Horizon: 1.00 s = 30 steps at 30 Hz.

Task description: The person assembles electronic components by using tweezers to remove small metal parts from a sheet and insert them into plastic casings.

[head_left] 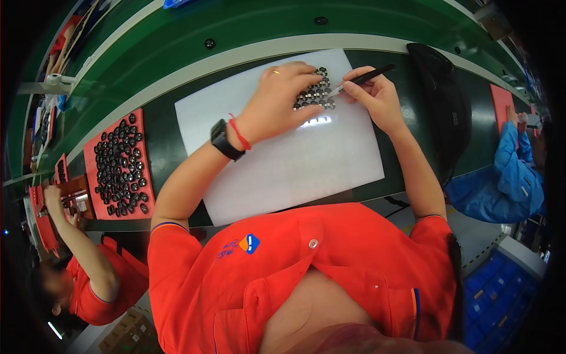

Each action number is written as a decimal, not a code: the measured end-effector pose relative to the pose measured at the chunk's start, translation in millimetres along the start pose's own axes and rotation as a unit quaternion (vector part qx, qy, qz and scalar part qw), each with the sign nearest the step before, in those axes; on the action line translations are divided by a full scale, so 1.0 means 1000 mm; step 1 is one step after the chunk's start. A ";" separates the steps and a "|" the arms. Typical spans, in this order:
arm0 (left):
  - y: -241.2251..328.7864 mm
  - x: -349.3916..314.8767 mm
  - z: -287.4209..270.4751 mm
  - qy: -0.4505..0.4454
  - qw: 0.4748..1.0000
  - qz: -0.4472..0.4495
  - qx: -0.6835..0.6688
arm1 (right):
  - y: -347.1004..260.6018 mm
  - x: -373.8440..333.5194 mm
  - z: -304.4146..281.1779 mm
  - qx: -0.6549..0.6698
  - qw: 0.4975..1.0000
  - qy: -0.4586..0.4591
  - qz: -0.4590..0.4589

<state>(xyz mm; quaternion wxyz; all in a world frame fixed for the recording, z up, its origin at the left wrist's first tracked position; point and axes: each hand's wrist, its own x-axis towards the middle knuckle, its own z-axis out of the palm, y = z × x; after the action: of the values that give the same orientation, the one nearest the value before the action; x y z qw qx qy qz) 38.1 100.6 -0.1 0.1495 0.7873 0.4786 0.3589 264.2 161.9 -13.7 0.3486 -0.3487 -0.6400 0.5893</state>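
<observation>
A white foam-like sheet [247, 177] lies at a slant on the dark green bench. Near its far edge, small dark round parts with light metallic bits [318, 94] sit close together in rows. My left hand [280, 97] rests over their left side with fingers spread, hiding some of them; it appears to hold nothing. From the right, my right hand [377, 97] pinches a slim tool with a black handle [371, 75]. Its pale metal tip points down and left at the parts; whether it is a blade or tweezers I cannot make out.
On the left, a red mat [147, 203] carries many glossy black round pieces [121, 165]. A black bag-like item [442, 106] lies right of the sheet. Co-workers sit at both sides, one in red [112, 277], one in blue [510, 171]. Two black pieces lie beyond the sheet.
</observation>
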 end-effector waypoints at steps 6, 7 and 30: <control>0.003 0.000 0.027 -0.022 0.999 0.009 0.041 | 0.002 0.000 -0.003 0.001 1.000 -0.002 0.006; 0.003 0.000 0.028 -0.024 0.999 0.010 0.040 | 0.002 0.000 -0.004 0.004 1.000 -0.005 0.008; 0.002 0.004 0.029 0.010 1.000 0.012 0.001 | 0.000 -0.002 -0.012 0.045 0.997 -0.016 -0.061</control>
<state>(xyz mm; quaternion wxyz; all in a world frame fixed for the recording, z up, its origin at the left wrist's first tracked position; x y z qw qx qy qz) 61.2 105.8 -17.7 0.1393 0.7893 0.4712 0.3682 275.6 166.8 -12.8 0.3891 -0.2837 -0.6379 0.6010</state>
